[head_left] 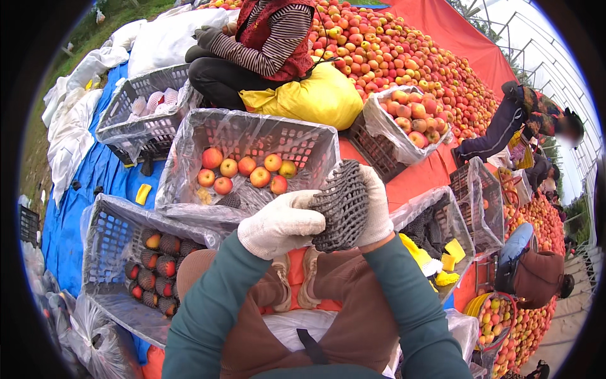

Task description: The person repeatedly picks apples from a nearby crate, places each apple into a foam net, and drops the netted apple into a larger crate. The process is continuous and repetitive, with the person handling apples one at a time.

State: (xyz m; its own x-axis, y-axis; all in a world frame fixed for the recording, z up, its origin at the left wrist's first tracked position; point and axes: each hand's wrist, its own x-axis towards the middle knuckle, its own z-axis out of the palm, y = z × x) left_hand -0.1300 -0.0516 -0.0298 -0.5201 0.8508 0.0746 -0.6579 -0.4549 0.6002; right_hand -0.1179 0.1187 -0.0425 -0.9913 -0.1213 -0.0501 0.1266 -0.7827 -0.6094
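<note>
Both my hands wear white knit gloves and meet over my lap. They hold a black foam fruit net [341, 208], its mesh spread wide between them. My left hand [282, 224] pinches the net's left edge with thumb and fingers. Wrapped round the right side of the net is my right hand [377, 205], its fingers partly hidden behind it. Whether anything sits inside the net, I cannot tell. Just beyond my hands stands a plastic-lined crate [309, 140] with several loose red-yellow apples [246, 166]. To the left, another lined crate [104, 265] holds apples in black nets [165, 265].
At right, a lined crate [464, 227] contains black nets and yellow foam pieces [453, 249]. A person in striped sleeves [271, 50] sits across from me by a yellow sack [315, 95]. A large apple heap [379, 50] rises behind. Other people work at far right.
</note>
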